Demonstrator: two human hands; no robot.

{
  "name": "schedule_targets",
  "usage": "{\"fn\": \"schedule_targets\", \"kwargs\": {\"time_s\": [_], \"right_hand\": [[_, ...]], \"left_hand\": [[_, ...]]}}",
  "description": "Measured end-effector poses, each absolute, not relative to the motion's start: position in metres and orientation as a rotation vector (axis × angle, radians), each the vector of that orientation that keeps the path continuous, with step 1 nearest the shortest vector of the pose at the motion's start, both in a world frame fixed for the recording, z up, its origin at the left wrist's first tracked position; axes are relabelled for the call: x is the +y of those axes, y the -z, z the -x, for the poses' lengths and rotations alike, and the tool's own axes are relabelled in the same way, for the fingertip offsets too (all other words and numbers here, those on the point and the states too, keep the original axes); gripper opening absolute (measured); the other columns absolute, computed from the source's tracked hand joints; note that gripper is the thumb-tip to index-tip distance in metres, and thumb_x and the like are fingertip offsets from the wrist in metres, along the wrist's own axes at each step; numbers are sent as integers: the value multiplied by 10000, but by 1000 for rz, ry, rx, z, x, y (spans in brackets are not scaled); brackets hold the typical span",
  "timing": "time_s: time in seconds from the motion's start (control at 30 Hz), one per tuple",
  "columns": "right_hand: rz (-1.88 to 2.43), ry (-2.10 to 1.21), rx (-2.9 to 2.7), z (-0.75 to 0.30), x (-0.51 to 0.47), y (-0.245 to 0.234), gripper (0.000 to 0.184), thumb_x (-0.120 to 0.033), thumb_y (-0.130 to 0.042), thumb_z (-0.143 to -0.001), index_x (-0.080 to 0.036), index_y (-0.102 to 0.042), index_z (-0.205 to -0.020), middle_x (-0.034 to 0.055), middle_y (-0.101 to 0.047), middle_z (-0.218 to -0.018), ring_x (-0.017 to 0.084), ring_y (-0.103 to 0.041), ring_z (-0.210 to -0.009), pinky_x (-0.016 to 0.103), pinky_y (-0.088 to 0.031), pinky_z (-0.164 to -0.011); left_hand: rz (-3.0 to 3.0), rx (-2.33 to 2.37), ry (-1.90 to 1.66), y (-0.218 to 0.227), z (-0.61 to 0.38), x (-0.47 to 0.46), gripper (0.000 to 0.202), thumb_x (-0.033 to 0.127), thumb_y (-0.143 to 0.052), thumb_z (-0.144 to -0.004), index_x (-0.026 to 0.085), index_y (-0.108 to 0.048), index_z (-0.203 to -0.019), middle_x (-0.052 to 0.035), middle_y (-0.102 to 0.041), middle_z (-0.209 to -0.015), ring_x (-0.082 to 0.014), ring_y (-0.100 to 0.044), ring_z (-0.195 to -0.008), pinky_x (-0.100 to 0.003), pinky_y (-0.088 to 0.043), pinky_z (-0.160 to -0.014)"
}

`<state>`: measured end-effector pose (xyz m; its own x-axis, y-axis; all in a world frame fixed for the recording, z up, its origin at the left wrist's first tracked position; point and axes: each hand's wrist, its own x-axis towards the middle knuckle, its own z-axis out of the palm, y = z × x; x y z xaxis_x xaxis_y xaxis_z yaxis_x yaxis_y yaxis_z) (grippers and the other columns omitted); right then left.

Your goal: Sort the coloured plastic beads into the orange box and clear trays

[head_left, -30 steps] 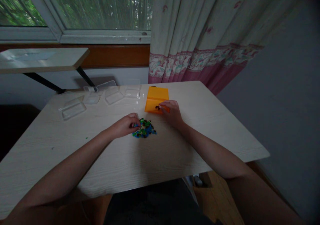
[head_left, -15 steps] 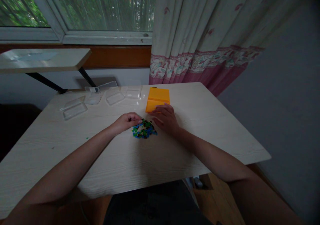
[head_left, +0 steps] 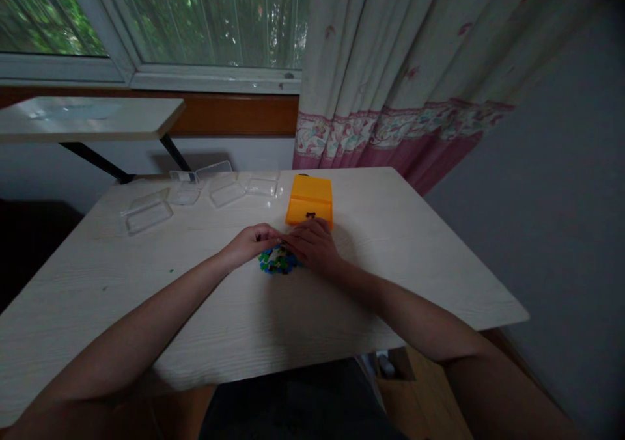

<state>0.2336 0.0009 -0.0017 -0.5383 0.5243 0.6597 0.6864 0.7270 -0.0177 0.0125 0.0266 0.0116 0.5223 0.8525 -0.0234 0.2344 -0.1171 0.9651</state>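
A pile of small blue, green and dark pieces (head_left: 277, 263) lies on the table under my fingertips. My left hand (head_left: 254, 241) is closed in a pinch at the pile's upper left; whatever is in the pinch is too small to make out. From the right, my right hand (head_left: 316, 246) reaches over the pile, its fingers together and tips meeting those of the left. What it grips, if anything, is hidden. Just beyond it lies an open orange-yellow box (head_left: 312, 189), with a few small dark pieces (head_left: 310, 215) in its near half.
Clear plastic boxes and lids (head_left: 149, 217) are spread along the table's back left. One tiny green piece (head_left: 171, 271) lies apart at the left. A raised shelf (head_left: 97, 118) stands at the back left, and a curtain (head_left: 351, 127) hangs behind the table.
My right hand has moved from over the yellow box down and left to my left fingertips. Dark pieces now show in the box where the hand was. My left hand has barely moved.
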Motion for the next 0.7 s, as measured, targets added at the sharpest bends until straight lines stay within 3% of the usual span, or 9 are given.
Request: {"fn": "schedule_targets", "kwargs": {"time_s": [0.4,0.7], "right_hand": [[937,343,-2268,-235,3,4,196,-331,-623,-928,-278,-736,-1080,7,-752,-918,189,-584,-961,366,-361,-910],[923,316,-2268,-240,3,0,156,-310,-600,-937,-305,-736,-1013,-10,-742,-865,180,-597,-917,372,-356,-891]], "left_hand": [[-1721,971,-681,-11,-13,27,390,487,-662,-811,122,-727,-931,-43,-616,-803,-117,-480,-671,-234,-376,-606],[-1769,902,-669,-12,-12,29,363,475,-645,-838,138,-735,-936,-70,-634,-919,-161,-559,-809,-285,-455,-742]]}}
